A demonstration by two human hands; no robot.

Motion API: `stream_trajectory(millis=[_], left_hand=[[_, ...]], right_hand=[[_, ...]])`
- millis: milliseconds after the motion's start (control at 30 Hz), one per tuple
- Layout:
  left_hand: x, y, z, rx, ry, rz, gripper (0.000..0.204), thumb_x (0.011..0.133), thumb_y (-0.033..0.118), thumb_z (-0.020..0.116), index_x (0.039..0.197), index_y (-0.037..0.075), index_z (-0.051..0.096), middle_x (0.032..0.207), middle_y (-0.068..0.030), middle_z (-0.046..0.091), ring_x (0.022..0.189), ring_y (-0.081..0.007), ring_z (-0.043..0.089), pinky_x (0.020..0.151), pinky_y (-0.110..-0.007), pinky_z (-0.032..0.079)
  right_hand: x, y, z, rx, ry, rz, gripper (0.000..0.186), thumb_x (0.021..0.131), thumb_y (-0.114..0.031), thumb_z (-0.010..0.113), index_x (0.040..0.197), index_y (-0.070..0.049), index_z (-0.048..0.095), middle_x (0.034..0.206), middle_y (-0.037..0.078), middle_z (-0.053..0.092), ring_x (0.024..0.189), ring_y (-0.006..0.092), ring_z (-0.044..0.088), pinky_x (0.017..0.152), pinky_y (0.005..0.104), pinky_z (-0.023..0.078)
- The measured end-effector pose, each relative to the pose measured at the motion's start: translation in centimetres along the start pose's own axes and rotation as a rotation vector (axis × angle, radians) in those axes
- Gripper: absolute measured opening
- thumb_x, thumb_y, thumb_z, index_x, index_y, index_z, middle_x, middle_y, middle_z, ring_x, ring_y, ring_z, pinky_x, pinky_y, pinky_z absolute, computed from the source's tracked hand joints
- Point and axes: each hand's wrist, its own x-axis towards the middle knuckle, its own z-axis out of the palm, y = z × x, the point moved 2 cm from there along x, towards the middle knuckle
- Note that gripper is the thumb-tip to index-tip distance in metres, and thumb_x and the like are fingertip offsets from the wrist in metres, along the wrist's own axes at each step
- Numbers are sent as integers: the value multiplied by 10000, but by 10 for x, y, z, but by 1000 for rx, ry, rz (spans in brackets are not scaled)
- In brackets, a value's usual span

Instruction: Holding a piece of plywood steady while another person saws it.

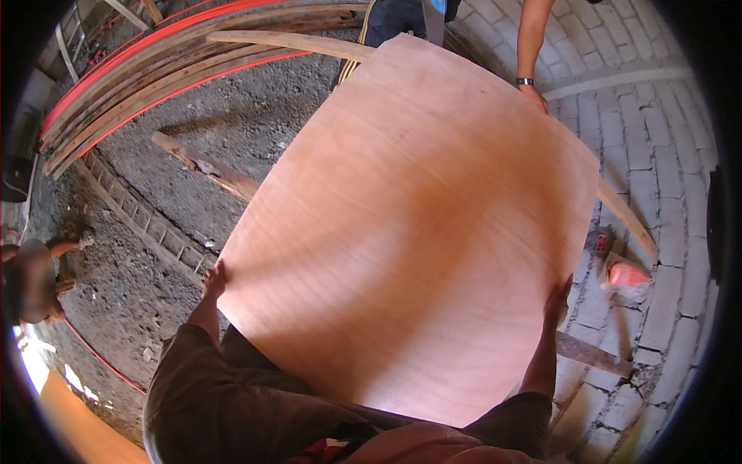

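Observation:
A large pale plywood sheet (pixel 402 224) fills the middle of the head view, spread in front of my body. My left hand (pixel 215 278) grips its left edge near the closer corner. On the opposite edge my right hand (pixel 558 300) is closed round the wood, its fingers partly hidden. Across from me, a co-worker's hand (pixel 535 99) with a wristwatch rests at the far right edge. A grey blade with a blue part (pixel 434 19) stands upright by the sheet's far corner; its kind is unclear.
Long timber planks (pixel 178 73) and orange-red pipes (pixel 116 81) lie at the far left. A ladder-like frame (pixel 147 220) and a wooden beam (pixel 205 166) rest on rough ground. Rightward are a block wall (pixel 657 155) and a red bundle (pixel 626 274). Another person (pixel 35 282) is at the left rim.

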Motion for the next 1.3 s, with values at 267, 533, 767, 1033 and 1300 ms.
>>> stream_trajectory(millis=[267,533,767,1033,1300], left_hand=[[2,-1,2,5,-27,-13,579,989,257,299,1510,315,55,1417,-255,299,1300,-429,311,1045,-574,250],[0,2,0,-21,5,-17,592,982,220,306,1515,270,53,1420,-258,288,1262,-444,349,1047,-566,267],[1,-2,3,-40,3,-8,587,989,215,300,1514,286,48,1405,-255,297,1264,-432,347,1038,-567,266],[0,0,3,-33,1,-7,599,984,232,313,1515,281,40,1399,-251,299,1256,-448,347,1025,-581,271],[2,-1,6,15,19,5,589,984,232,311,1514,268,56,1390,-248,307,1242,-443,368,1022,-588,278]], right_hand=[[-2,4,5,3,-192,167,579,974,-473,382,1480,-380,115,1060,212,658,831,484,624,712,603,486],[-1,-3,-3,59,62,-59,570,976,-476,373,1479,-383,121,1163,203,619,879,488,613,751,601,485],[-1,0,0,5,-103,46,575,981,-466,363,1486,-365,104,1206,165,608,903,484,611,767,593,485],[0,1,1,-10,-69,43,571,981,-459,368,1485,-360,118,1189,171,617,886,480,616,756,587,489],[-1,-3,1,58,42,-50,572,973,-474,383,1478,-393,126,1262,176,574,998,468,594,834,565,479]])
